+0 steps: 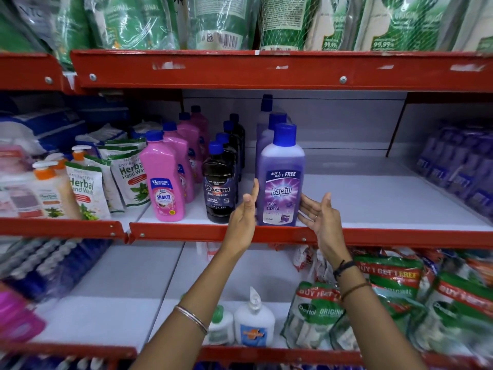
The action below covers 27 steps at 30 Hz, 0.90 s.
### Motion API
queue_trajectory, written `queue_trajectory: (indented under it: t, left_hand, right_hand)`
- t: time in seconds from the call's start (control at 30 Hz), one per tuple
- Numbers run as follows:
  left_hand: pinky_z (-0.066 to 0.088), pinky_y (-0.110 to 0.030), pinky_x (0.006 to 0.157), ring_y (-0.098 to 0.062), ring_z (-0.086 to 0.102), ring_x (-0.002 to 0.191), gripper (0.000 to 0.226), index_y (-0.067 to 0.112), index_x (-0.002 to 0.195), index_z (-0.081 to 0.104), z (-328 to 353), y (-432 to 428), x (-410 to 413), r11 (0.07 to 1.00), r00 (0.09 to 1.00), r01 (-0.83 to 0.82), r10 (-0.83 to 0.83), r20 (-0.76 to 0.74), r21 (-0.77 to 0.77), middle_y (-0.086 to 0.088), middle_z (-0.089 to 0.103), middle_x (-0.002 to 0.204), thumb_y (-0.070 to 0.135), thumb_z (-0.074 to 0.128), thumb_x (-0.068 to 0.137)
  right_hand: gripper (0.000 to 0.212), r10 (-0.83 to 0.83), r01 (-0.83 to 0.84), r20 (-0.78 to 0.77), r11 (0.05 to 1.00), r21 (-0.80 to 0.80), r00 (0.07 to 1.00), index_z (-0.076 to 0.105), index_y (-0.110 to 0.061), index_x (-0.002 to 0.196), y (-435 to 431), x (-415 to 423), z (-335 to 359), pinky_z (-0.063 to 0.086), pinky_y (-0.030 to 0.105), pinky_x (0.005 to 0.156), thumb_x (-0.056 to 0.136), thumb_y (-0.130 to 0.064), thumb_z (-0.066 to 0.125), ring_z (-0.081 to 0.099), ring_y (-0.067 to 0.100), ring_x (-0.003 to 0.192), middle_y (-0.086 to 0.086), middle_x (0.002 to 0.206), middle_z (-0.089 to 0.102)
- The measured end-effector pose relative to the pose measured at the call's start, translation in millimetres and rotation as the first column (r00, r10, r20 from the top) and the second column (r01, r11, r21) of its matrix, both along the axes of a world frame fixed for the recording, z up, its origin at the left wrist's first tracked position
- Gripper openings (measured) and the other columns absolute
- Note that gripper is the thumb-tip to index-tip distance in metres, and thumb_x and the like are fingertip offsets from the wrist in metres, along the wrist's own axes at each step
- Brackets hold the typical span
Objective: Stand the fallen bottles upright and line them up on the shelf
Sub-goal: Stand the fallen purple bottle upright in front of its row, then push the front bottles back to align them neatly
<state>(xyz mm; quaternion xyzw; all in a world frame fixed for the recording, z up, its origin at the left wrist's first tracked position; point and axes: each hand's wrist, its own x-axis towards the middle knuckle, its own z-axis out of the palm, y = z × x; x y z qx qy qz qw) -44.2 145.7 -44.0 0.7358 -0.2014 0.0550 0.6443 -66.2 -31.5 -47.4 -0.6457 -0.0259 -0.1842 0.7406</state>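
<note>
A purple Bactin floor-cleaner bottle [281,180] with a blue cap stands upright at the front edge of the middle shelf [373,198]. Two more purple bottles stand in a row behind it. My left hand [244,214] is at the bottle's left side, fingers apart and touching or nearly touching it. My right hand [321,214] is open at its right side, palm toward the bottle, fingertips near the label. To the left stand a row of black Bactin bottles [220,190] and a row of pink Shakti bottles [162,180], all upright.
Herbal hand-wash pouches [128,180] and pump bottles fill the left of the shelf. Purple packs [458,166] sit at the right. A red shelf lip [266,233] runs along the front. Green refill pouches hang above; Dettol packs and white bottles lie below.
</note>
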Motion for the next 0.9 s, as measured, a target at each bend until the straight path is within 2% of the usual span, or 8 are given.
queue_trajectory:
  t: [0.1, 0.17, 0.3, 0.4, 0.47, 0.6, 0.77, 0.9]
  left_hand:
    - [0.030, -0.053, 0.113, -0.024, 0.036, 0.137, 0.059, 0.070, 0.124, 0.024, 2, -1, -6, 1.000, 1.000, -0.026, 0.026, 0.000, 0.003, 0.004, 0.037, 0.150, 0.087, 0.012, 0.069]
    - [0.030, -0.052, 0.113, -0.020, 0.037, 0.137, 0.061, 0.067, 0.125, 0.030, 2, -1, -10, 0.999, 0.999, -0.039, 0.039, -0.014, -0.023, 0.004, 0.036, 0.151, 0.087, 0.015, 0.069]
    - [0.030, -0.038, 0.115, 0.001, 0.039, 0.131, 0.052, 0.043, 0.124, 0.049, -3, 14, -24, 0.940, 0.961, -0.213, 0.250, 0.114, -0.268, 0.019, 0.048, 0.136, 0.064, 0.022, 0.085]
    - [0.024, -0.019, 0.113, 0.000, 0.031, 0.136, 0.057, 0.038, 0.130, 0.043, 0, 40, -18, 0.857, 0.897, -0.356, 0.426, 0.121, -0.373, 0.010, 0.040, 0.146, 0.066, 0.020, 0.086]
    - [0.016, -0.011, 0.109, -0.004, 0.019, 0.141, 0.078, 0.041, 0.137, 0.033, 5, 57, -7, 0.866, 0.895, -0.399, 0.439, 0.077, -0.301, 0.006, 0.025, 0.155, 0.082, 0.013, 0.074]
    - [0.009, -0.037, 0.118, -0.004, 0.009, 0.141, 0.086, 0.047, 0.141, 0.017, 13, 78, 12, 0.955, 0.955, -0.281, 0.288, 0.069, -0.097, 0.016, 0.013, 0.154, 0.086, 0.003, 0.066]
    - [0.013, -0.029, 0.113, 0.001, 0.013, 0.131, 0.090, 0.040, 0.145, 0.013, 19, 88, 5, 0.983, 0.981, -0.184, 0.183, 0.060, 0.013, 0.023, 0.015, 0.142, 0.078, 0.002, 0.064]
    - [0.017, -0.033, 0.113, -0.001, 0.016, 0.134, 0.090, 0.049, 0.142, 0.013, 16, 98, 2, 0.986, 0.985, -0.156, 0.151, 0.078, 0.062, 0.026, 0.017, 0.142, 0.087, -0.001, 0.061]
  right_hand:
    - [0.096, 0.001, -0.002, -0.015, 0.999, -0.038, 1.000, 0.060, -0.013, 0.121, 2, -8, -1, 0.052, 0.031, 0.096, 0.063, -0.086, 0.037, 0.064, 0.012, 0.109, 0.004, 0.119, 0.066]
    - [0.092, -0.027, 0.027, 0.002, 0.998, -0.049, 1.000, 0.058, -0.016, 0.123, 7, -13, -3, 0.048, 0.032, 0.100, 0.068, -0.085, 0.035, 0.061, 0.011, 0.113, 0.003, 0.123, 0.063]
    - [0.038, -0.329, 0.350, 0.280, 0.936, -0.029, 0.902, 0.061, -0.025, 0.109, 38, -28, -10, 0.048, 0.038, 0.100, 0.093, -0.045, 0.033, 0.059, 0.016, 0.110, 0.005, 0.114, 0.063]
    - [0.035, -0.197, 0.252, 0.458, 0.966, -0.061, 0.867, 0.061, -0.025, 0.110, 75, -29, -9, 0.047, 0.037, 0.096, 0.093, -0.040, 0.035, 0.058, 0.024, 0.111, 0.007, 0.114, 0.062]
    - [0.046, 0.014, 0.054, 0.383, 0.985, -0.164, 0.924, 0.056, -0.028, 0.121, 101, -19, -8, 0.041, 0.037, 0.104, 0.091, -0.056, 0.034, 0.052, 0.021, 0.124, 0.004, 0.129, 0.057]
    - [0.060, 0.123, -0.098, 0.153, 0.982, -0.159, 0.981, 0.035, -0.048, 0.128, 141, 13, -3, 0.022, 0.037, 0.119, 0.077, -0.078, 0.029, 0.031, 0.006, 0.139, -0.010, 0.150, 0.032]
    - [0.058, 0.097, -0.087, 0.057, 0.984, -0.156, 0.994, 0.033, -0.035, 0.138, 147, 38, 6, 0.025, 0.038, 0.118, 0.087, -0.062, 0.024, 0.036, 0.008, 0.137, -0.010, 0.142, 0.041]
    - [0.055, 0.063, -0.056, 0.053, 0.990, -0.127, 0.997, 0.041, -0.017, 0.139, 146, 32, 5, 0.039, 0.008, 0.098, 0.097, -0.047, 0.020, 0.045, 0.012, 0.130, -0.002, 0.137, 0.049]
